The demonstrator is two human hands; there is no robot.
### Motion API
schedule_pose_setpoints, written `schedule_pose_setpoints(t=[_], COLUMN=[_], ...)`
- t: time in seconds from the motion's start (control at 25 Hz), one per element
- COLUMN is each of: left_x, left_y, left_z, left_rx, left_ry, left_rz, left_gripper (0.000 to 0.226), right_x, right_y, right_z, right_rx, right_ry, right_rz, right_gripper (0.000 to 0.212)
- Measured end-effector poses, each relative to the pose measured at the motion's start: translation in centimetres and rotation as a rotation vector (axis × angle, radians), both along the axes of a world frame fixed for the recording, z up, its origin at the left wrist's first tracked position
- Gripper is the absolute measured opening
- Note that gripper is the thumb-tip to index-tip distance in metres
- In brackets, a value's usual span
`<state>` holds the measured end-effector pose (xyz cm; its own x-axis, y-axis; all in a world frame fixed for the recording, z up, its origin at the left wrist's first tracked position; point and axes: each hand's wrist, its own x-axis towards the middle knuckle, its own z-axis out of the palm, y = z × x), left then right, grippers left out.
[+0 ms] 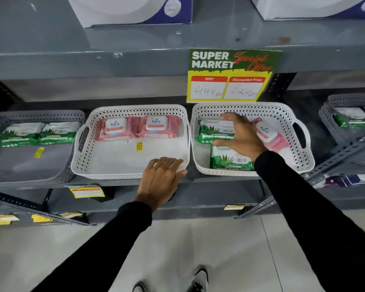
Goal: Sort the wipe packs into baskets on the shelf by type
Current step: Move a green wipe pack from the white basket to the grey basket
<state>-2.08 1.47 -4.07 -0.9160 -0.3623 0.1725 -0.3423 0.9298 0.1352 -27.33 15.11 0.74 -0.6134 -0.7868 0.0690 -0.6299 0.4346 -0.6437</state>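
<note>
The left hand (160, 178) lies flat and open, palm down, on the near rim of the middle white basket (80, 165). Beyond its fingertips, two pink Kara packs (139, 128) sit side by side at the back of that basket. The right hand (241, 135) reaches into the right white basket (303, 163), fingers spread over a green Origami pack (214, 131) — thumb at its near edge, fingers at its far edge, gripping it. Just right of that hand lies a single pink Kara pack (271, 137), tilted; under the wrist lies a second green pack (230, 159). Far to the left hand's left, a grey basket (30, 165) holds two more green packs (38, 133).
</note>
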Motion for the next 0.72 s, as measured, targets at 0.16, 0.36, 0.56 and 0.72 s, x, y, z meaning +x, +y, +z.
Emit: schedule_pose_setpoints(t=[0.16, 0.36, 0.56, 0.72], left_x=[2.5, 10.8, 21.8, 28.1], left_y=[-2.2, -10.6, -20.6, -27.4], left_z=[1.3, 3.3, 3.3, 1.5], left_rx=[0.077, 0.062, -0.008, -0.062], left_ry=[0.107, 0.236, 0.258, 0.246], left_rz=[0.062, 0.224, 0.444, 0.525], left_gripper=[0.046, 0.040, 0.036, 0.032], right_x=[4.5, 15.0, 26.0, 33.0], right_y=[-2.1, -12.1, -24.0, -33.8], right_z=[2.6, 4.4, 4.2, 1.8], right_rx=[-0.137, -0.226, -0.199, -0.137], right_ry=[0.116, 0.120, 0.169, 0.248], right_rz=[0.005, 0.135, 0.210, 0.263], right_gripper=[0.080, 0.080, 0.077, 0.079])
